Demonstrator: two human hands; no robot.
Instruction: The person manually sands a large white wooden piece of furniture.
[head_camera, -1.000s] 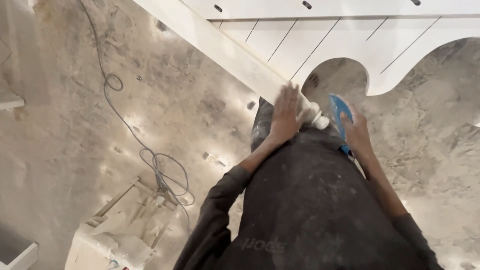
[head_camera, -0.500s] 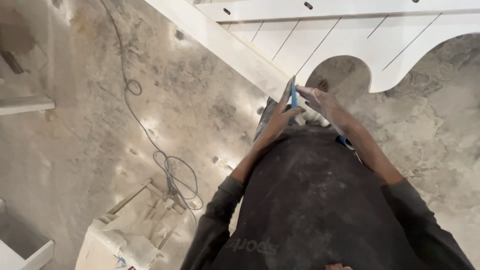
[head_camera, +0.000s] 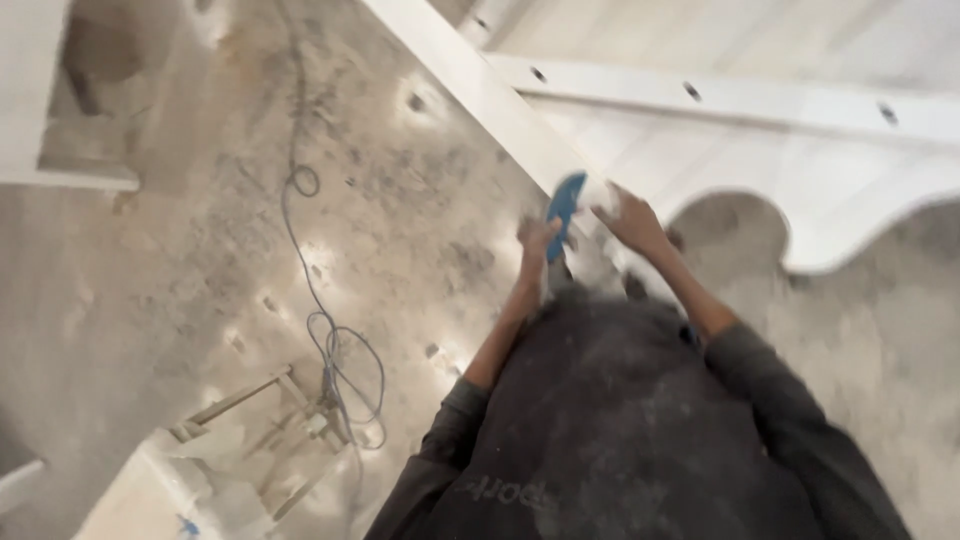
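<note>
Your left hand (head_camera: 537, 243) pinches the lower end of the blue sanding sheet (head_camera: 563, 211); your right hand (head_camera: 630, 222) closes near its upper end, grip blurred. The sheet's long axis runs up and right, against the white post (head_camera: 480, 95), between both hands.
</note>
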